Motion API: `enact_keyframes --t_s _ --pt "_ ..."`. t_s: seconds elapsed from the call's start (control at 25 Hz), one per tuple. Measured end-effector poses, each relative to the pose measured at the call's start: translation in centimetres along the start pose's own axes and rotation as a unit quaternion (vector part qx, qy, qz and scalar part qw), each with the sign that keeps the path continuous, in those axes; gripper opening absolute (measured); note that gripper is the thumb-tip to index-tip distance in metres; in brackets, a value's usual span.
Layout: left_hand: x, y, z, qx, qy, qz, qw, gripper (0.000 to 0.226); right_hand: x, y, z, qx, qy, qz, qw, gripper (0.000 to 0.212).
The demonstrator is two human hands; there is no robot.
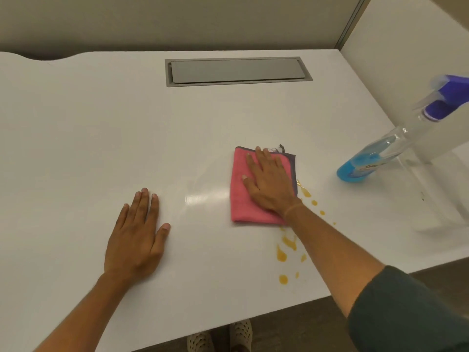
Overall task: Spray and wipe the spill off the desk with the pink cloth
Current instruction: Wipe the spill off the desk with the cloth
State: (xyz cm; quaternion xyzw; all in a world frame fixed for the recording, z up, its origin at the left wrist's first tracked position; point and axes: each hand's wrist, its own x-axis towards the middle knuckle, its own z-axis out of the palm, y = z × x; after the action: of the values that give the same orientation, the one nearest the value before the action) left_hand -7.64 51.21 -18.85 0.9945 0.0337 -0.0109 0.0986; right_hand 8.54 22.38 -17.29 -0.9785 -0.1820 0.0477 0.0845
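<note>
As seen from the head view, the pink cloth (256, 189) lies folded flat on the white desk (101, 123), right of centre; the right hand (269, 184) rests palm-down on top of it, fingers (258, 154) straight and slightly spread, gripping nothing; the fingertips reach the far edge of the cloth, where a dark hem and a small tag show, and the thumb lies on the pink surface towards the left; pink fabric shows beyond the hand on the left and at the near edge below the wrist; a thin band circles the right wrist.

The left hand (138, 237) lies flat on bare desk to the left of the cloth, well apart from it; its fingers are straight and close together, thumb out to the right, holding nothing.

The spill (286, 250) is a scatter of orange drops and streaks; it runs from the cloth's right edge down past the right forearm towards the near edge of the desk; the uppermost drops sit just beside the cloth.

A spray bottle (368, 158) with blue liquid and a purple trigger head stands at the right of the desk, near the side panel; a grey cable hatch (238, 71) is set into the far part of the desk; shoes (241, 334) show below the near edge.
</note>
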Motion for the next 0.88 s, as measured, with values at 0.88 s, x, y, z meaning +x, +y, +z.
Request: enact_keyframes --t_s 0.88 --pt "-0.2 0.1 -0.1 0.006 -0.018 -0.008 1.000 0.075 -9.8 0.2 0.8 0.043 0.056 0.352 0.933 0.082"
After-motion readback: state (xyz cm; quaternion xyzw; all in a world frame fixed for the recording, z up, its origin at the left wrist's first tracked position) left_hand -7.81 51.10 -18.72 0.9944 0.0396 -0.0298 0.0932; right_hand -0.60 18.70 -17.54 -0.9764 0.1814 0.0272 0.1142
